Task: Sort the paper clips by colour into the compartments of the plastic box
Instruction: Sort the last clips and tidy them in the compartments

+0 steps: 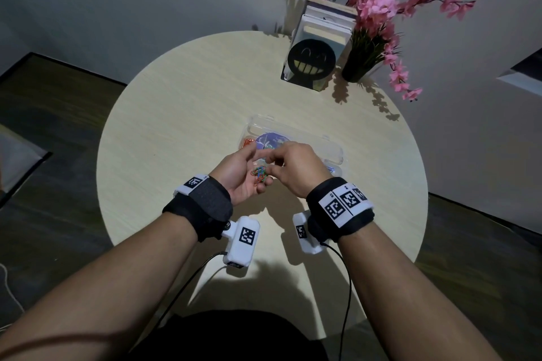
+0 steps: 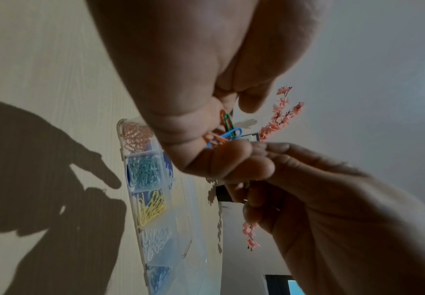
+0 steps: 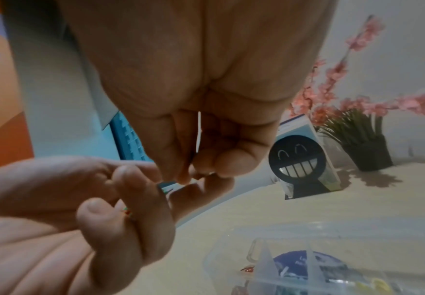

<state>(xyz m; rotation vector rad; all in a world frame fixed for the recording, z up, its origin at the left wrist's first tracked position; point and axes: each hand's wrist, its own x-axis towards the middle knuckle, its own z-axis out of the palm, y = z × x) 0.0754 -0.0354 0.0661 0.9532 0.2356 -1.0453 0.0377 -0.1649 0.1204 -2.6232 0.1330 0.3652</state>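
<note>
Left hand cups mixed orange, green, blue paper clips; right hand fingers curl, hold unclear

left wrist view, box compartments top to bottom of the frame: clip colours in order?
In the plastic box: orange clips → teal clips → yellow clips → white clips → blue clips, cut off at the frame's bottom edge.

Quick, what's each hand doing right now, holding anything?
Left hand: cupped palm-up, holding a bunch of mixed-colour paper clips.
Right hand: fingertips pinched together at the clips; whether it grips one cannot be told.
</note>
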